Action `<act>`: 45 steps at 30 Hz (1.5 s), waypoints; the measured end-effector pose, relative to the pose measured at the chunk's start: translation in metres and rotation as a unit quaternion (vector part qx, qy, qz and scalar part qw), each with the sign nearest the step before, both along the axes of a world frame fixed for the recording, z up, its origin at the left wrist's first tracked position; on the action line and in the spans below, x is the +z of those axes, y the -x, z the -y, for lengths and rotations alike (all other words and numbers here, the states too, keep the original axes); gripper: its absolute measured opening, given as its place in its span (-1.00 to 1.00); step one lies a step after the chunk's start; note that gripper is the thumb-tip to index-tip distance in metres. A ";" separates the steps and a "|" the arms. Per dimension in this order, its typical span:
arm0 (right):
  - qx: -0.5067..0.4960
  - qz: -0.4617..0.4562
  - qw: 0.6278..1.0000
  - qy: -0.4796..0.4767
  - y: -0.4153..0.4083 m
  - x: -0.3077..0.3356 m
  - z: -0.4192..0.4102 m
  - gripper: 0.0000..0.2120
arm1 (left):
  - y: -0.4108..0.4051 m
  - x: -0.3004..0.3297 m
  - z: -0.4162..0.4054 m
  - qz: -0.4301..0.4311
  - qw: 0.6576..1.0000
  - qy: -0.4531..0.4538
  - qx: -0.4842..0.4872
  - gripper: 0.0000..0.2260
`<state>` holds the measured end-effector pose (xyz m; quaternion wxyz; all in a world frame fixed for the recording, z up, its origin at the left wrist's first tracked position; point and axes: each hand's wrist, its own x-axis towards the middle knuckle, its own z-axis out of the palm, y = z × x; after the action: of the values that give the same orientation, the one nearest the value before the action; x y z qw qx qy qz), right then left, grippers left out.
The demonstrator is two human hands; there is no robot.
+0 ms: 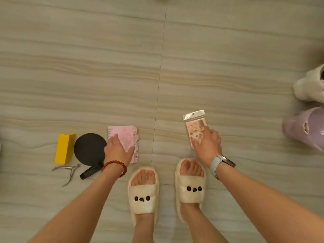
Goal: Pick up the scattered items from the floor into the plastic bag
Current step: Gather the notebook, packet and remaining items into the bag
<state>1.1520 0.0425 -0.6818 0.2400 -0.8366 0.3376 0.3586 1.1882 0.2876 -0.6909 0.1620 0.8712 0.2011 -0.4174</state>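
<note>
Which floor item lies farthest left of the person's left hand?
The yellow box, past the black round mirror; the metal nippers lie nearer the feet.
</note>
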 end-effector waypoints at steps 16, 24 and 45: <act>-0.016 0.014 1.000 -0.020 -0.021 -0.032 -0.026 -0.72 | -0.022 -0.045 -0.012 0.029 0.999 -0.004 0.040 0.00; 0.038 0.001 0.994 -0.103 -0.029 0.037 -0.066 -0.81 | 0.003 0.037 -0.009 0.048 0.964 0.145 0.219 -0.68; 0.128 0.075 0.955 -0.258 -0.095 0.334 -0.387 -0.77 | 0.042 0.322 -0.319 0.258 0.503 0.152 0.811 -0.65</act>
<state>1.2474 0.4291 -0.3480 0.4246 -0.8066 0.1051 0.3977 1.1459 0.6070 -0.3693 0.6044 0.3580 0.7022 0.1163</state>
